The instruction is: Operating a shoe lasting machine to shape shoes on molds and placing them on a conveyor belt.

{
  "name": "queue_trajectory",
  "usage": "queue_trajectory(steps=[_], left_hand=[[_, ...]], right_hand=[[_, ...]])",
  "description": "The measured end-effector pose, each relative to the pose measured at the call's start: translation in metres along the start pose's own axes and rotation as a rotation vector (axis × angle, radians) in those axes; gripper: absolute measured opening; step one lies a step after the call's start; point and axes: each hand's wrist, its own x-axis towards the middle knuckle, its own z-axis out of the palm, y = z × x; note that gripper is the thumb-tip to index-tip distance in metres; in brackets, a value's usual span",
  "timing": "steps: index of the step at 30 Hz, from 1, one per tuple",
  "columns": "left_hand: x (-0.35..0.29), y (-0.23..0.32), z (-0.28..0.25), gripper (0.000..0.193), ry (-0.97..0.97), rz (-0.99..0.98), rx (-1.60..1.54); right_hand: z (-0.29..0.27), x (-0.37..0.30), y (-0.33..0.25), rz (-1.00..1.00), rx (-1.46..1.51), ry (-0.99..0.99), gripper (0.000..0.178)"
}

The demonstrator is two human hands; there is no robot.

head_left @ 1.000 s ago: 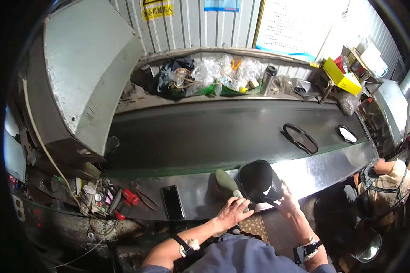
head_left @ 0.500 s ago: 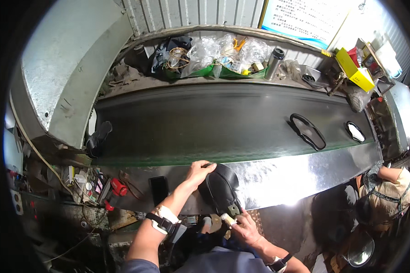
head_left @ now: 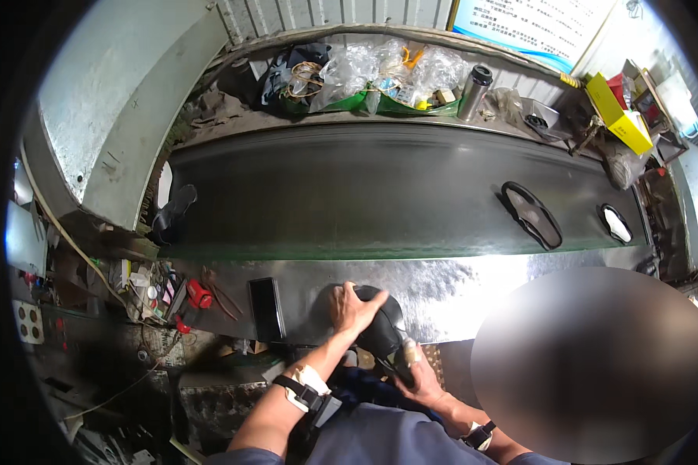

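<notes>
A black shoe (head_left: pixel 381 332) is held at the near edge of the metal ledge, its toe end away from me and its opening toward me. Over the toe end lies my left hand (head_left: pixel 352 312), with thumb and fingers gripping the upper. My right hand (head_left: pixel 420 380) is closed around the heel end, and a pale wrapping covers one of its digits. Some right-hand fingers are hidden behind the shoe. A dark phone-like slab (head_left: pixel 267 309) rests on the ledge left of my left hand.
Beyond the metal ledge (head_left: pixel 442 283) runs a dark conveyor belt (head_left: pixel 341 194). It carries black-rimmed shoe soles (head_left: pixel 532 215) at right and a dark shoe piece (head_left: pixel 175 213) at left. Plastic bags (head_left: pixel 349 76) and a steel flask (head_left: pixel 475 91) line the back. A blurred patch covers the right.
My left hand has shifted from the shoe's left edge onto its toe end. My right hand has closed in around the heel, and the shoe has tilted slightly. The whole view has shifted a little.
</notes>
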Motion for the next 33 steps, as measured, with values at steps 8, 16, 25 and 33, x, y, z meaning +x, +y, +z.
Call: queue_trajectory(steps=[8, 16, 25, 33], left_hand=[[0.007, -0.016, -0.003, 0.043, -0.09, -0.22, -0.325], [-0.042, -0.03, -0.11, 0.035, 0.106, -0.272, -0.637], [-0.188, -0.157, -0.286, 0.041, 0.724, -0.421, -0.527], [-0.398, -0.269, -0.458, 0.043, 1.18, -0.608, -1.024]], right_hand=[[-0.01, 0.008, 0.015, -0.04, 0.191, -0.148, 0.093], [-0.023, 0.105, -0.05, 0.906, 1.038, -0.462, 0.094], [0.079, 0.082, -0.255, 0.342, 0.847, -0.639, 0.052], [0.224, -0.03, -0.419, 0.278, 1.079, -1.061, 0.02]])
